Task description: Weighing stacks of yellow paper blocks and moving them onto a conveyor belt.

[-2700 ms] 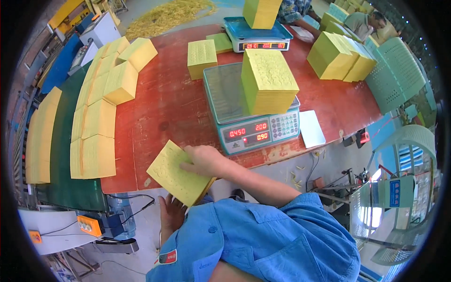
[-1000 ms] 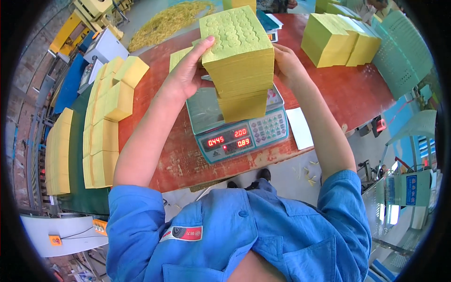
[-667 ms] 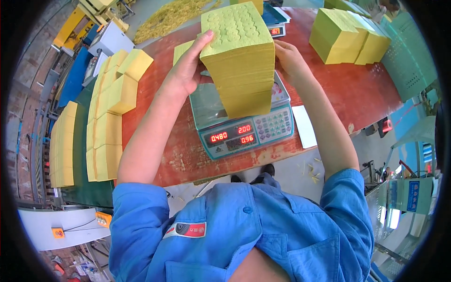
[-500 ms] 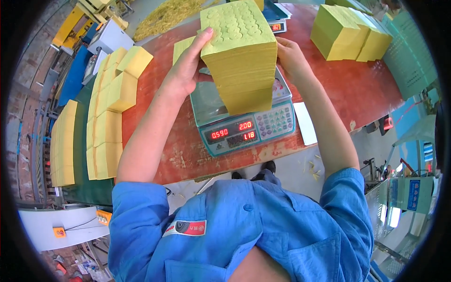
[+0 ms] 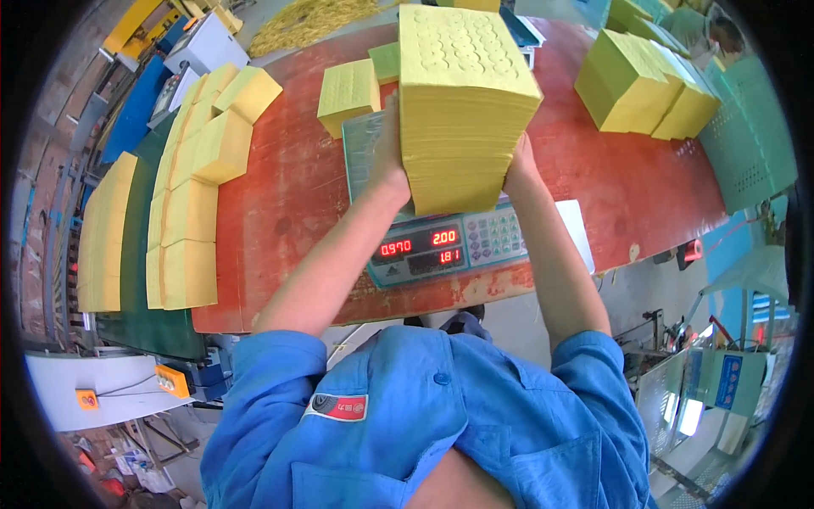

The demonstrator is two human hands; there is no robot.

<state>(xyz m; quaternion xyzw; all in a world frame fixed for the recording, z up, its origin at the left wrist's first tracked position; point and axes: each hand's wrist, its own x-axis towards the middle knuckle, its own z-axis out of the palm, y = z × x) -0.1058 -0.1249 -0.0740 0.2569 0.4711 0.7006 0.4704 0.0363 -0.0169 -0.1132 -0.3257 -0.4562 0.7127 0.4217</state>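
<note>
A thick stack of yellow paper sheets is held up close to the camera, above a weighing scale with red lit digits. My left hand presses the stack's left side and my right hand grips its right side. The stack hides most of the scale's platform, and I cannot tell whether its bottom still touches the platform. Both blue-sleeved forearms reach up from the lower edge.
The scale stands on a red table. Yellow stacks line a green belt at the left, more yellow stacks sit at the far right, and a small stack lies behind the scale. A second scale stands at the back.
Earlier my hand held a thin bundle at the table's edge. Since then both hands have clasped the tall stack on the scale and raised it toward the camera; the readout has dropped.
</note>
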